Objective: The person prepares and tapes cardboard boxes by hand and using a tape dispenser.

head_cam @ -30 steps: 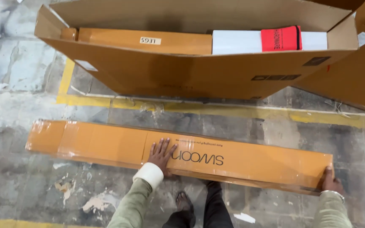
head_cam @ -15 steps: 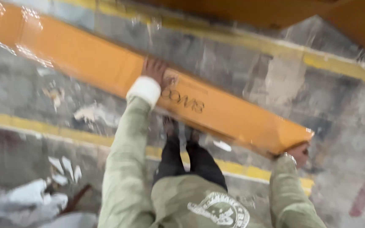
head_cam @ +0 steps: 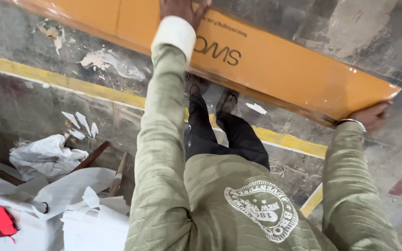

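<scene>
The person stands over a long orange box (head_cam: 280,69), wrapped in shiny clear film, and has it up off the concrete floor (head_cam: 38,107), carried crosswise in front of the body at a slant. The left hand (head_cam: 182,8) lies on the box's upper face, about midway along it, fingers flat and fairly close together as far as the top edge of the view lets me see; the white cuff (head_cam: 173,37) sits just behind it. The right hand (head_cam: 371,116) is tucked under the near end corner of the box, fingers curled up beneath so that only the knuckles and a metal bangle (head_cam: 350,122) at the wrist show. Below that hand a yellow floor line (head_cam: 70,83) runs across, and the person's feet show under the box between the two arms. Off below and outward of the left arm lies a heap of white wrapping paper (head_cam: 70,200), with torn white scraps and a red piece beside it. To my eye this is the carrying stage: the box is lifted and balanced, not yet set anywhere. The next move would call for keeping the long load level with the lower hand bearing the weight, and for stepping wide of the paper heap.
</scene>
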